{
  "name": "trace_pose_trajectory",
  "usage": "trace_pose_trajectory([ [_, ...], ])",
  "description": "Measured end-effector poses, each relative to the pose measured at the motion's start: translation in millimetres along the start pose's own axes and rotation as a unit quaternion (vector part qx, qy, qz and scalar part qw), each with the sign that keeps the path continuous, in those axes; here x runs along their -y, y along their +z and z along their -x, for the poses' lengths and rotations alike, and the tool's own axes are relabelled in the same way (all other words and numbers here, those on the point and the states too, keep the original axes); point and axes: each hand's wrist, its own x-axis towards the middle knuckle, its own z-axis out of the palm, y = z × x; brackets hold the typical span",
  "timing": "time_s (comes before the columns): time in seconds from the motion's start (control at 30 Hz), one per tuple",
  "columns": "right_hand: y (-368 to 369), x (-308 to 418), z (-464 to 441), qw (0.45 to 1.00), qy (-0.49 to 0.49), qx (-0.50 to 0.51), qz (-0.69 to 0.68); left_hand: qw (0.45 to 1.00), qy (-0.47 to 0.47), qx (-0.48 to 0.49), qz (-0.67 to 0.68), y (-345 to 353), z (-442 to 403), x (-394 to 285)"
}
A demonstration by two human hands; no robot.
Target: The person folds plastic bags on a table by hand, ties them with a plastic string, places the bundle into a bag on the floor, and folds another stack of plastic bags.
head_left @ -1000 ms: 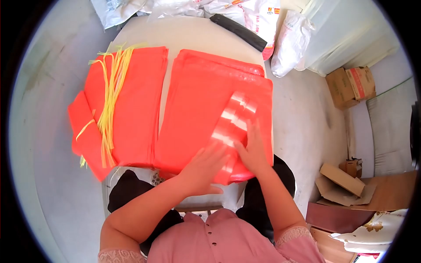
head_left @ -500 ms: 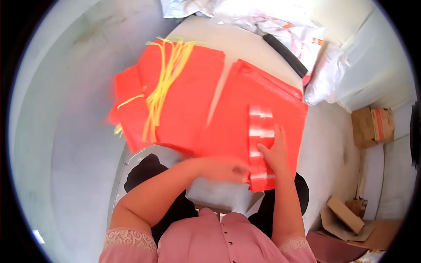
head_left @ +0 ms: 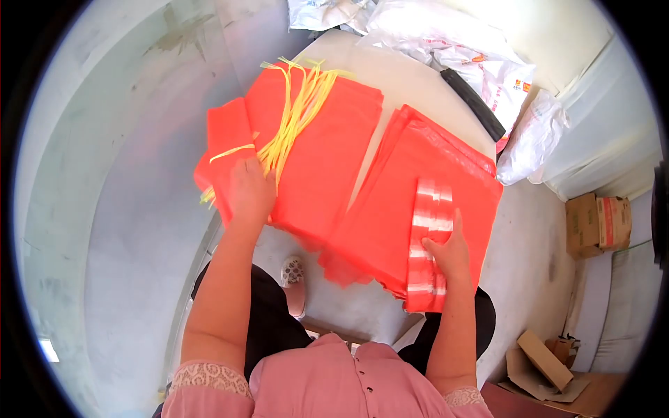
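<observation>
Apparently mid-reach, the left hand (head_left: 252, 189), its grip too hidden to judge, lies beside yellow ties (head_left: 296, 129) while the spread right hand (head_left: 453, 252) steadies folded plastic (head_left: 421, 261) on the worktop (head_left: 390, 76) stack (head_left: 387, 202), seemingly calling next for a light pinch.

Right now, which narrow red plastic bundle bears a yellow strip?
The narrow red plastic bundle at the left hand: a yellow strip crosses it; the shiny-banded bundle at the right hand shows none.

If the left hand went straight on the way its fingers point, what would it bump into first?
Probably the yellow strip across the folded red bundle, just past the left hand, though depth is unclear from this one view.
</observation>
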Motion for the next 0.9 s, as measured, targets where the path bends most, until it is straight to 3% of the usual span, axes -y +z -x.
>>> trace_pose_trajectory([
  [0.33,3,2,11,0.999,0.012,-0.014,-0.027,0.983,-0.076,0.163,-0.028,-29,-12,-7],
  [0.43,4,1,14,0.999,-0.013,-0.026,-0.028,0.978,-0.056,0.187,-0.074,-38,-12,-18],
  [0.63,5,-8,11,0.997,0.013,-0.004,-0.074,0.988,-0.049,0.129,-0.072,-19,-11,-3],
  [0.73,5,-10,13,0.990,0.018,0.005,-0.140,0.993,-0.071,0.093,-0.010,-29,-11,-6],
  [0.83,7,-15,12,0.984,0.031,0.008,-0.173,0.986,-0.107,0.124,0.015,-43,-16,-15],
  [0.9,13,-24,9,0.974,0.012,0.002,-0.226,0.954,-0.156,0.152,0.205,-37,-17,-16],
])
